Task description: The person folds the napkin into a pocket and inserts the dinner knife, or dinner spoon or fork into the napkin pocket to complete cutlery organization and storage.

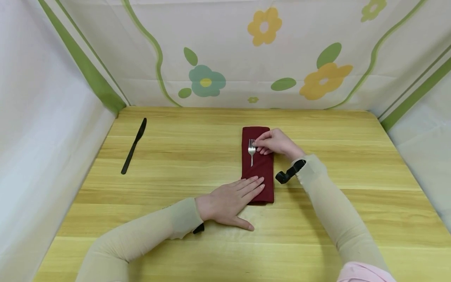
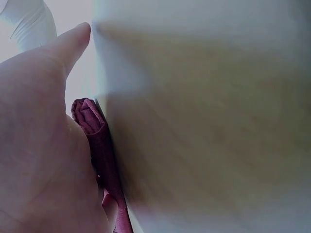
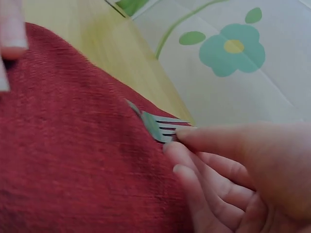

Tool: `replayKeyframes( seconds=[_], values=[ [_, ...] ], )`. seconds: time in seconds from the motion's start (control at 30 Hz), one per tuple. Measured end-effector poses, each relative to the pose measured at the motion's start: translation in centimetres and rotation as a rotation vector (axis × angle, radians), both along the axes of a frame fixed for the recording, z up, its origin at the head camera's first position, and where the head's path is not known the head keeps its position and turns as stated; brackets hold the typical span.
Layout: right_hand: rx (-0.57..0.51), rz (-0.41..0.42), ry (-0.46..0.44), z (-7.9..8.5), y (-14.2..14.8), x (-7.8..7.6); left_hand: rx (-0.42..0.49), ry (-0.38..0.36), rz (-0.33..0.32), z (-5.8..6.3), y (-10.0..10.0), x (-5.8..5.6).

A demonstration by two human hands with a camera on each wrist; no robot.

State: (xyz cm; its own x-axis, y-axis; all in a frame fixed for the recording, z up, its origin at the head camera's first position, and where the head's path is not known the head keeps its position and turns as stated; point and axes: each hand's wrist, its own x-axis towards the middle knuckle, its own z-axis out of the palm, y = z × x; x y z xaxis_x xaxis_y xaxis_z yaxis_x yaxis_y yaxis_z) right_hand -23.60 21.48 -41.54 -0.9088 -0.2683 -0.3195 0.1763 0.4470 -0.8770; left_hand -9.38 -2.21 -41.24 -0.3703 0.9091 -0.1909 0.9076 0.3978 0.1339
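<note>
A dark red folded napkin point(image 1: 262, 172) lies lengthwise on the wooden table. A metal fork point(image 1: 251, 150) sits at its upper part, tines away from me, with the handle's lower end hidden in the cloth. My right hand point(image 1: 276, 141) pinches the fork's tines between thumb and fingertips, which the right wrist view shows up close on the fork point(image 3: 154, 127). Flat across the napkin's lower part, my left hand point(image 1: 230, 199) rests with straight fingers, its thumb spread on the table. In the left wrist view the napkin's rolled edge point(image 2: 99, 133) shows beside the palm.
A black knife point(image 1: 134, 147) lies slanted on the table's left side. Behind the table point(image 1: 190, 145) hangs a white curtain point(image 1: 232, 47) with printed flowers, and white cloth borders both sides.
</note>
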Motion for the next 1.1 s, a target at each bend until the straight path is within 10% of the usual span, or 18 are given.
replayKeyframes(
  seconds=[0.4,0.77,1.1],
  values=[
    [-0.130,-0.120,0.170,3.8,2.0,0.4,0.054,-0.076,0.041,0.0,0.1,-0.1],
    [0.011,-0.140,0.282,7.3,5.1,2.8,0.152,-0.193,0.097,0.6,-0.3,-0.8],
    [0.076,0.000,0.295,5.7,4.1,7.6,0.371,-0.125,0.408,3.3,-6.8,-4.8]
  ],
)
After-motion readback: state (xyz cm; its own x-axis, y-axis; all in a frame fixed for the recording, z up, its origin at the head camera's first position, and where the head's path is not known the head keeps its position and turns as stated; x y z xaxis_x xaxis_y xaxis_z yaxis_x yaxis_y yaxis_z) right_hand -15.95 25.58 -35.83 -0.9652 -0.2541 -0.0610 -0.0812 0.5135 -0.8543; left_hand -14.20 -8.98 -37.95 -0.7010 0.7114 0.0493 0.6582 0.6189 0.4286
